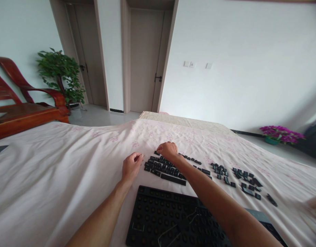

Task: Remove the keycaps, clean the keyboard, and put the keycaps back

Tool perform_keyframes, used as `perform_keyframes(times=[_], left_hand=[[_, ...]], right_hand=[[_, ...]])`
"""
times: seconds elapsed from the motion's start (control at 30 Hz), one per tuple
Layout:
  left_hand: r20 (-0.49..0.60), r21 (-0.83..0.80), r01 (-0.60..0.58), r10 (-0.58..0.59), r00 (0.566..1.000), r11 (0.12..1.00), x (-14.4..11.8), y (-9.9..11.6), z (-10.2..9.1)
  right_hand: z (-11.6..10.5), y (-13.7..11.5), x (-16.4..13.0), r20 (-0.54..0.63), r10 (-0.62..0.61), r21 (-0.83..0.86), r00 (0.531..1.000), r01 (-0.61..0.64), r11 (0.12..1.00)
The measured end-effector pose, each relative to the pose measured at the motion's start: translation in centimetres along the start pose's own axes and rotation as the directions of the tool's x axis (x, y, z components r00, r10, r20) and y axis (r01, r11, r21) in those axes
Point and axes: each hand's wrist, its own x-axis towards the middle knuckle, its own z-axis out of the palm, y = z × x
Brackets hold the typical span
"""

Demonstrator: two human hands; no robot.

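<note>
My right hand point(168, 150) reaches over the far left part of the laid-out black keycaps point(166, 168), its fingers pinched at a single keycap point(157, 153). Left of the rows, my left hand point(131, 166) is held in a pinch; whatever is between its fingertips is too small to tell. A long space bar point(173, 179) lies along the near side of the rows. Closer to me is a black keyboard base point(153, 219) with bare key sockets. Across it lies a wire keycap puller point(183, 224) with a dark middle. My right forearm hides part of the keys and base.
More loose keycaps point(247, 178) lie to the right, near a dark elongated piece point(271, 200). A grey-black device point(261, 216) shows beside my right forearm. Something blurred, skin-coloured point(315, 206), is at the right edge. Pink-patterned cloth point(83, 178) covers the surface.
</note>
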Motion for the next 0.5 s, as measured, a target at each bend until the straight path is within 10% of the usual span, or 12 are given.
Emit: perform_keyframes(times=[0.5], left_hand=[[0.003, -0.019, 0.028, -0.028, 1.000, 0.999, -0.3, 0.6, -0.2]], right_hand=[[-2.2, 2.9, -3.1, 0.022, 0.023, 0.052, 0.999, -0.025, 0.998]])
